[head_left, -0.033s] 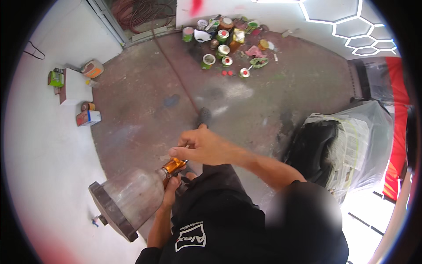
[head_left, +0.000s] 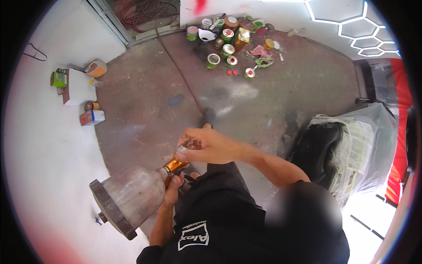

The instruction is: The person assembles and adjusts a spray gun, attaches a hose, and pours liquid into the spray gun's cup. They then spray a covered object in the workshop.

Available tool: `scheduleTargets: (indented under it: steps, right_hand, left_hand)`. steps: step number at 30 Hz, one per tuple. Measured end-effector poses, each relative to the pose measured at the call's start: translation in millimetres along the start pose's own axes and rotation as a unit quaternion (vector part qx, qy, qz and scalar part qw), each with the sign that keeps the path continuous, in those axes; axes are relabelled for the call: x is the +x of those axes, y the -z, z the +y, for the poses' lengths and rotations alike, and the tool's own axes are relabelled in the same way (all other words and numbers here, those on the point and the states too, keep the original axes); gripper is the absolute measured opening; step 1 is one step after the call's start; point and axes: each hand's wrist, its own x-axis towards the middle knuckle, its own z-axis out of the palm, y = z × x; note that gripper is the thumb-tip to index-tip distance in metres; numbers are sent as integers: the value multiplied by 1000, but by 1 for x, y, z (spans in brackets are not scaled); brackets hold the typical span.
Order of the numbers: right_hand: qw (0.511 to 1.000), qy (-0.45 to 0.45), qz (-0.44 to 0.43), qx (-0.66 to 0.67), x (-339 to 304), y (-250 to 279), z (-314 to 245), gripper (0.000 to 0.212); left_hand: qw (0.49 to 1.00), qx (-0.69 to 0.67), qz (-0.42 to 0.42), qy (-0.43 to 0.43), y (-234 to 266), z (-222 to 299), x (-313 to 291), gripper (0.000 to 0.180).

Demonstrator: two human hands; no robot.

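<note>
My left hand (head_left: 174,190) is closed round the handle of a paint spray gun (head_left: 175,165) with an orange-gold body, held in front of my waist. From the gun a large translucent, paint-hazed cup (head_left: 134,190) juts out to the left, its wide dark lid (head_left: 112,211) at the far end. Curled over the front of the gun, my right hand (head_left: 203,146) grips a silvery round part (head_left: 183,149), which looks like the air cap. The fingers partly hide that part, so I cannot tell whether it is attached.
Several paint cans (head_left: 227,50) and rags (head_left: 261,51) lie on the floor by the far wall. A red hose (head_left: 178,66) runs across the floor. Containers (head_left: 92,117) line the white wall at left. At right stands a plastic-covered object (head_left: 351,149).
My right fingers have shifted at the gun's front, and the silvery round part now shows between them. The whole view has moved slightly.
</note>
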Motion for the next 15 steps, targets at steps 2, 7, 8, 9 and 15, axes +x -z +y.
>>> scheduleTargets:
  steps: [2, 7, 8, 9, 15]
  right_hand:
    - [991, 106, 5, 80, 12, 48, 17, 70]
    - [993, -90, -47, 63, 50, 140, 25, 78]
    - [980, -137, -111, 89, 67, 160, 28, 83]
    - [958, -195, -173, 117, 84, 180, 34, 88]
    - [960, 109, 165, 198, 104, 191, 77, 63]
  left_hand:
    - [1000, -1, -18, -9, -13, 6, 50, 74]
    - [999, 39, -1, -23, -36, 8, 144, 73]
    - [998, 45, 15, -31, -42, 18, 156, 71]
    - [999, 40, 0, -23, -48, 25, 174, 70]
    - [998, 3, -64, 18, -32, 17, 255, 66]
